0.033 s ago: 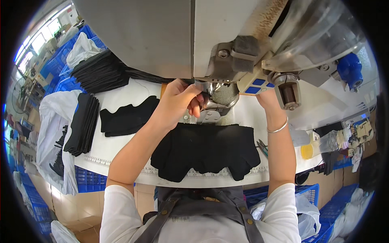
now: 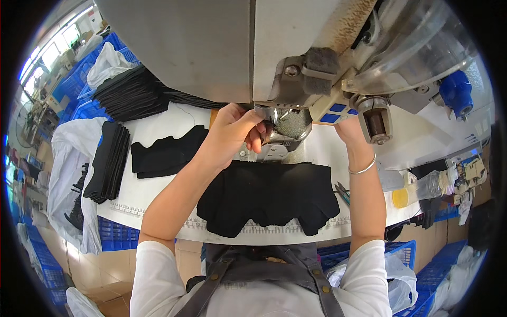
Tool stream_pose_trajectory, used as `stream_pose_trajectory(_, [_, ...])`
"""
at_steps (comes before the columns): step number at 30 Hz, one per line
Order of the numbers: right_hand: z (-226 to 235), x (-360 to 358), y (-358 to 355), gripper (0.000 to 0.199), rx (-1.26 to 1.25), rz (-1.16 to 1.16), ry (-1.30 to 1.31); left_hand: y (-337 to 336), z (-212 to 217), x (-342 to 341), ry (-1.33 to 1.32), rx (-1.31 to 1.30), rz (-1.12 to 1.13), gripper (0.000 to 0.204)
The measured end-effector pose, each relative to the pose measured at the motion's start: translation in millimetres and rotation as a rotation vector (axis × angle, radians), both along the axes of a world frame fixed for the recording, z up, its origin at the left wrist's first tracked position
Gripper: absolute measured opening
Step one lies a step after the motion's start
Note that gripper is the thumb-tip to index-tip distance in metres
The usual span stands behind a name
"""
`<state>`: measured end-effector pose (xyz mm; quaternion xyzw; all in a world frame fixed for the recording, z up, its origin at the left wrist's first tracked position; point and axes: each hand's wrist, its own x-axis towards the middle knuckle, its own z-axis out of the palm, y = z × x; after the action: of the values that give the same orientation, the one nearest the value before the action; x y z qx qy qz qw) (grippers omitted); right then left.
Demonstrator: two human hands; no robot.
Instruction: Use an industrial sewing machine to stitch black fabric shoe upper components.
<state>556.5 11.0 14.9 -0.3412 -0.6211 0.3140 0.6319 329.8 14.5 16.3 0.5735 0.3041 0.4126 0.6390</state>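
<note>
The relation judged to matter most is that between the left hand [image 2: 232,132] and the broad black fabric piece [image 2: 269,193], which is laid flat on the white surface [image 2: 325,145] in front of the sewing machine [image 2: 206,42]. From the left grip, the piece is found toward the wearer's body and off to the right; its long axis is run from left to right, across the line of the forearms, and its straighter edge is turned toward the machine. Its upper left corner is crossed by the left wrist in this view, so the left hand is judged the nearer. The left fingers are bent beside the metal working area [image 2: 288,129] under the machine head; whether anything is pinched between them cannot be told. The right hand [image 2: 347,129] is mostly hidden behind the machine head, so the state of its grip cannot be told either; its forearm is set apart from the piece's right end, with snips [image 2: 343,193] lying between. A smaller black piece [image 2: 169,152] is placed to the left, beyond the left forearm.
</note>
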Motion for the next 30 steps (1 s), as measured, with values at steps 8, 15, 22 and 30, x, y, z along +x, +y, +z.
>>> stream_pose_trajectory(8, [-5,1,-10,0.016,-0.129,0.019,0.075,8,3,-1,0.031,-0.049,-0.09,0.024])
stream_pose_trajectory(15, [-19,9,-10,0.011,-0.267,0.025,0.099,10,4,-1,0.041,-0.035,-0.09,0.025])
stream_pose_trajectory(22, [-18,-1,-26,0.012,-0.272,0.016,0.222,13,5,-2,0.042,-0.072,-0.065,0.026])
stream_pose_trajectory(30, [-12,-10,-8,0.007,-0.267,-0.121,0.282,15,3,-3,0.013,-0.054,-0.085,0.025])
